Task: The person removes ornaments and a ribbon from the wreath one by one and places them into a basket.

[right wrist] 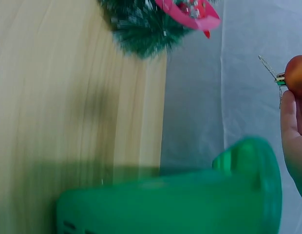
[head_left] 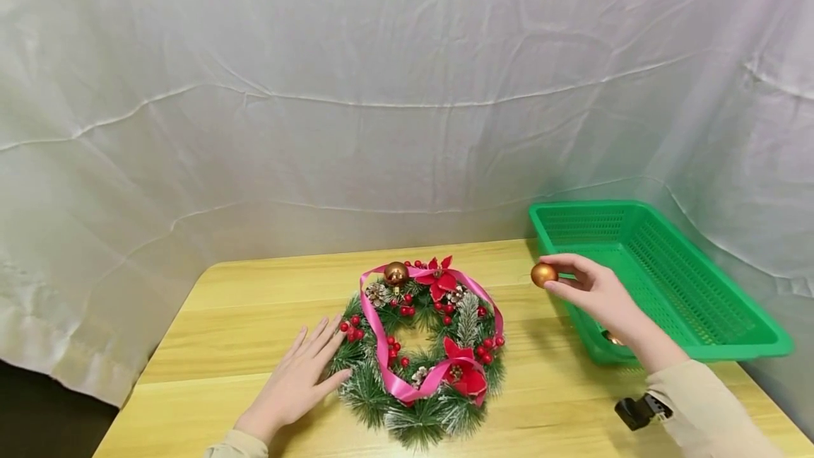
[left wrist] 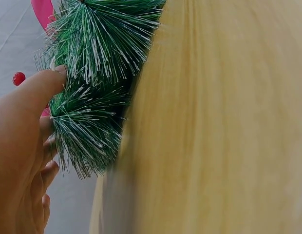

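A green wreath [head_left: 422, 419] with red berries, red flowers, pinecones and a loop of pink ribbon [head_left: 380, 331] lies on the table. One shiny bronze bauble [head_left: 396, 273] sits at its upper left. My left hand [head_left: 304, 377] rests at the wreath's left side, fingers straight, with the thumb against the green needles [left wrist: 92, 44] in the left wrist view. Between thumb and fingers my right hand [head_left: 594, 295] pinches a matte gold-orange bauble [head_left: 543, 275], held up near the basket's left rim. Its cap and thin string show in the right wrist view.
At the right of the wooden table [head_left: 254, 331] stands a green plastic basket [head_left: 693, 260] with perforated walls. A shiny bauble [head_left: 612, 337] lies inside it near the front left corner, partly hidden. Pale grey cloth [head_left: 381, 161] hangs behind the table.
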A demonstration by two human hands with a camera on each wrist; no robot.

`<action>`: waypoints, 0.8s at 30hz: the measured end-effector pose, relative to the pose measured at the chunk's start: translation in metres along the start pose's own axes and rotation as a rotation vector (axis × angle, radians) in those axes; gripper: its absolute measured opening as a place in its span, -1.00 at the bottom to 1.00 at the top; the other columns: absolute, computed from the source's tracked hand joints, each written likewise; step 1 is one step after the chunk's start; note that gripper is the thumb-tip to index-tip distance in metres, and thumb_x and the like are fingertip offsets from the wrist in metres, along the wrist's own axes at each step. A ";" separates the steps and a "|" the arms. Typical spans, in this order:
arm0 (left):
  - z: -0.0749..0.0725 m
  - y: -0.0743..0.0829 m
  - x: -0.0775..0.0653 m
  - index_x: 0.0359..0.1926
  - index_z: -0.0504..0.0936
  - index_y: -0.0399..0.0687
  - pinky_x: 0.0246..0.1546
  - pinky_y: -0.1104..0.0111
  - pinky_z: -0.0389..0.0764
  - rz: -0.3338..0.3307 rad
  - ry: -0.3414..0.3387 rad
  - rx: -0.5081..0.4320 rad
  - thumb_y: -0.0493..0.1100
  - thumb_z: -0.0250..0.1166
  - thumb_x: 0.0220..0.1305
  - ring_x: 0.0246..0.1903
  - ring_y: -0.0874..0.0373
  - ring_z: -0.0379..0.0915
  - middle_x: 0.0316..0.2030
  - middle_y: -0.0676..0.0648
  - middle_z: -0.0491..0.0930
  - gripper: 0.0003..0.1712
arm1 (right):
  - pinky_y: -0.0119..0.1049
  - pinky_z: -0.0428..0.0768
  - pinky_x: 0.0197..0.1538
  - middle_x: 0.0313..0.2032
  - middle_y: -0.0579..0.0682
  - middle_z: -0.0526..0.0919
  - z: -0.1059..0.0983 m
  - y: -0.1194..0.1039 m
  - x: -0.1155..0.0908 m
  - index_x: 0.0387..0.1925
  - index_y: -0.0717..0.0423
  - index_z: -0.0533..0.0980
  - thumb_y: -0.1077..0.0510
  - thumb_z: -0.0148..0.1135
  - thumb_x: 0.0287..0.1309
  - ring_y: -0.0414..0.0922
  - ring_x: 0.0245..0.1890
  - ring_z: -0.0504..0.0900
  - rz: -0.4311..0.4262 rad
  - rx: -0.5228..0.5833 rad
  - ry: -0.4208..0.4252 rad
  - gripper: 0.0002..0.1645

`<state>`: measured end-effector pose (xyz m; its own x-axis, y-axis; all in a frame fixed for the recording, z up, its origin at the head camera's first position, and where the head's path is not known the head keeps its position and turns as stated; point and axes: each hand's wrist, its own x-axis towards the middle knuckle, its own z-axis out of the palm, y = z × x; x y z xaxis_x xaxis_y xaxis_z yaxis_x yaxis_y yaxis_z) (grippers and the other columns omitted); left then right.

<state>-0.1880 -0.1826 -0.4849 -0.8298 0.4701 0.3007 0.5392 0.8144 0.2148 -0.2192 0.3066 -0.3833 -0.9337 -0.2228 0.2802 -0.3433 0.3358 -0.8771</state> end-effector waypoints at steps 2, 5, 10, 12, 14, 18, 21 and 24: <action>0.001 0.000 0.000 0.42 0.20 -0.04 0.41 0.06 -0.19 0.003 0.007 -0.003 0.33 0.01 0.33 0.42 -0.06 -0.07 0.47 0.00 -0.03 -0.18 | -0.43 0.60 -0.08 0.04 -0.06 0.58 -0.007 -0.001 -0.003 0.22 0.19 0.41 0.17 0.25 0.23 -0.25 -0.06 0.63 0.008 -0.038 0.017 -0.46; 0.002 -0.001 0.000 0.43 0.18 -0.02 0.42 0.11 -0.26 -0.004 -0.004 -0.005 0.34 0.00 0.33 0.42 -0.04 -0.10 0.47 0.03 -0.06 -0.18 | -0.46 0.59 -0.09 0.04 -0.08 0.58 -0.017 -0.003 -0.007 0.22 0.13 0.43 0.15 0.25 0.24 -0.28 -0.06 0.62 0.023 -0.082 0.052 -0.48; 0.002 -0.001 0.000 0.42 0.19 -0.03 0.42 0.16 -0.32 -0.002 0.000 -0.009 0.34 0.01 0.33 0.42 -0.05 -0.09 0.47 0.02 -0.05 -0.18 | -0.52 0.56 -0.11 0.06 -0.13 0.55 -0.035 -0.002 -0.015 0.21 0.02 0.44 0.10 0.25 0.24 -0.33 -0.06 0.60 0.073 -0.152 0.123 -0.50; 0.002 -0.001 0.000 0.42 0.20 -0.04 0.42 0.17 -0.33 0.002 0.007 -0.009 0.33 0.02 0.33 0.41 -0.07 -0.08 0.47 0.00 -0.03 -0.18 | -0.55 0.54 -0.12 0.06 -0.14 0.55 -0.042 0.001 -0.018 0.22 0.01 0.43 0.08 0.24 0.25 -0.35 -0.06 0.59 0.087 -0.182 0.140 -0.49; 0.002 -0.001 0.000 0.42 0.20 -0.04 0.42 0.16 -0.32 0.001 0.005 -0.006 0.33 0.02 0.33 0.42 -0.06 -0.08 0.47 0.01 -0.04 -0.18 | -0.58 0.53 -0.12 0.06 -0.16 0.55 -0.048 0.006 -0.020 0.24 -0.01 0.42 0.08 0.24 0.25 -0.39 -0.05 0.57 0.100 -0.202 0.153 -0.48; 0.002 -0.001 0.000 0.43 0.18 -0.02 0.42 0.13 -0.29 -0.011 -0.018 -0.003 0.35 -0.01 0.33 0.43 -0.04 -0.12 0.48 0.06 -0.12 -0.18 | -0.61 0.49 -0.15 0.05 -0.22 0.56 -0.060 0.017 -0.027 0.26 -0.03 0.40 0.06 0.23 0.26 -0.46 -0.05 0.53 0.117 -0.248 0.159 -0.46; 0.002 -0.002 0.000 0.44 0.16 -0.02 0.42 0.13 -0.30 -0.016 -0.033 -0.009 0.35 -0.02 0.33 0.43 -0.03 -0.14 0.48 0.08 -0.15 -0.17 | -0.62 0.46 -0.17 0.02 -0.23 0.57 -0.067 0.025 -0.031 0.26 -0.02 0.40 0.04 0.23 0.26 -0.47 -0.06 0.51 0.123 -0.285 0.153 -0.45; 0.002 -0.002 0.000 0.44 0.15 0.00 0.42 0.10 -0.27 -0.020 -0.036 -0.011 0.35 -0.02 0.33 0.43 -0.02 -0.14 0.48 0.09 -0.16 -0.17 | -0.60 0.46 -0.19 -0.01 -0.22 0.58 -0.072 0.031 -0.033 0.24 0.02 0.40 0.03 0.23 0.26 -0.46 -0.08 0.51 0.124 -0.310 0.140 -0.47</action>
<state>-0.1894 -0.1837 -0.4871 -0.8451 0.4658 0.2623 0.5236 0.8201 0.2307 -0.2065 0.3905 -0.3920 -0.9678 -0.0427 0.2480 -0.2205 0.6188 -0.7540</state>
